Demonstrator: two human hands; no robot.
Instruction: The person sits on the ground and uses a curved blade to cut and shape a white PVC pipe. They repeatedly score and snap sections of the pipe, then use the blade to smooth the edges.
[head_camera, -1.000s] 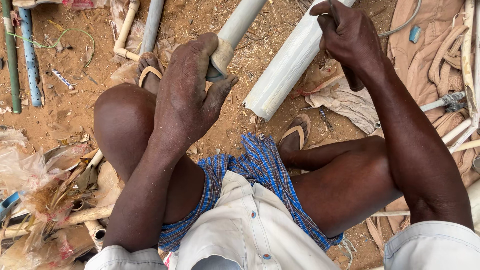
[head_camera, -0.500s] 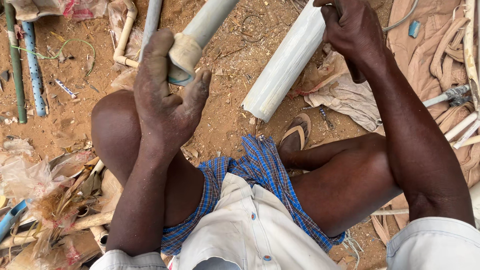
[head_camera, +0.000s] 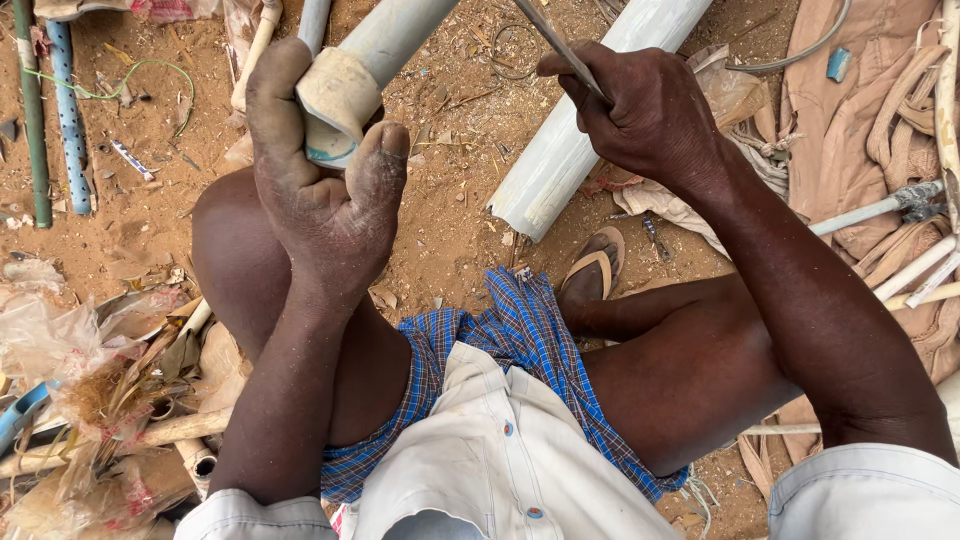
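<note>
Two hands share the work: the left hand (head_camera: 320, 190) wraps its fingers tight around the pale fitted end of a grey pipe (head_camera: 400, 35) raised above the left knee, while the right hand (head_camera: 650, 115) closes on a thin metal blade (head_camera: 560, 45) angled toward the pipe. A good cut likely calls for a firm left grip, short even strokes, and the thumb kept clear of the blade. A wider white pipe (head_camera: 590, 120) lies on the sandy ground (head_camera: 450, 230) between the hands.
</note>
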